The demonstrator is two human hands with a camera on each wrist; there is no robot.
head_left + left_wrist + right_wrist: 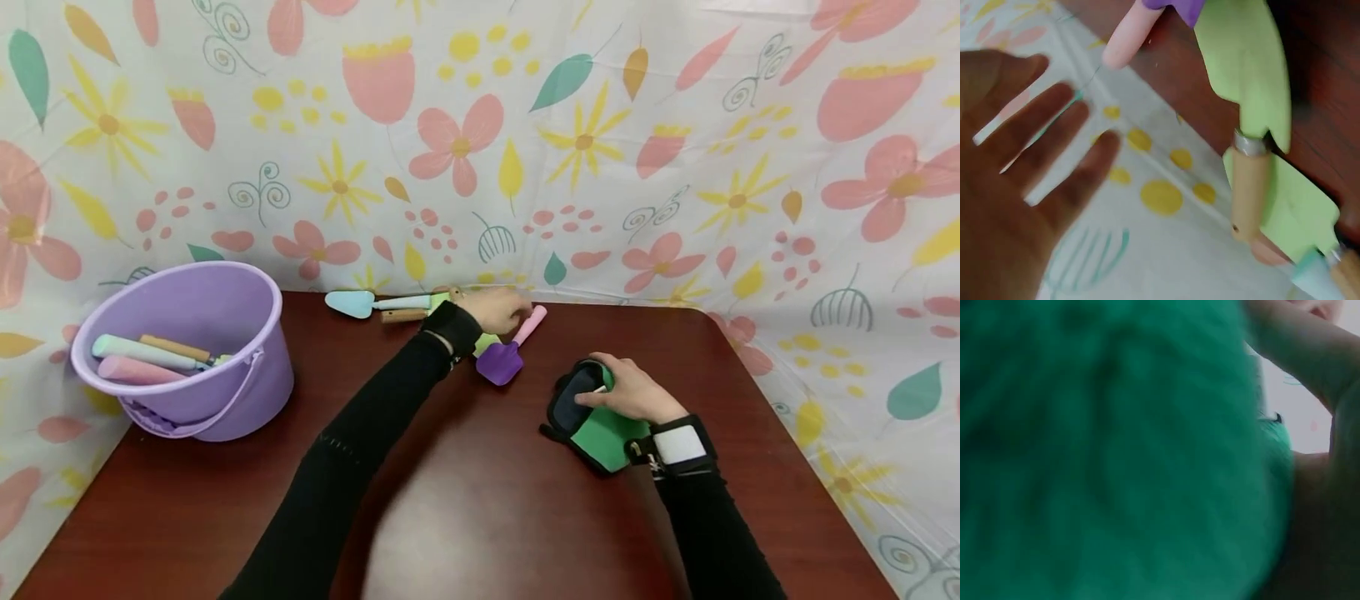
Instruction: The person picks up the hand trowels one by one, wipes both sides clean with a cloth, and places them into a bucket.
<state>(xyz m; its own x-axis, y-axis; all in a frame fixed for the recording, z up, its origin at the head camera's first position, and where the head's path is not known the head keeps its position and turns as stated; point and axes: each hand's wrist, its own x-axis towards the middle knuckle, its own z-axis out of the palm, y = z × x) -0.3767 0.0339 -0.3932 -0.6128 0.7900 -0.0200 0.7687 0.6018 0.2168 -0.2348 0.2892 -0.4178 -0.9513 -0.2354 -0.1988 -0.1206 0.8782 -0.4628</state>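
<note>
My left hand (498, 310) reaches to the back of the dark wooden table (465, 500). In the left wrist view its fingers (1054, 137) are spread straight and hold nothing. Just below it lie a purple toy shovel with a pink handle (506, 354) and a light green trowel with a wooden handle (1247, 69). A pale blue trowel (352, 302) lies to the left. My right hand (633, 392) grips the top of a green pouch with a black opening (600, 433). The right wrist view shows only blurred green fabric (1104, 450) and a curled finger (1297, 344).
A lilac bucket (247, 367) stands at the left of the table with several pastel tool handles inside. A flowered cloth (585, 142) hangs behind the table and down both sides. The table's rounded right corner lies close to the pouch.
</note>
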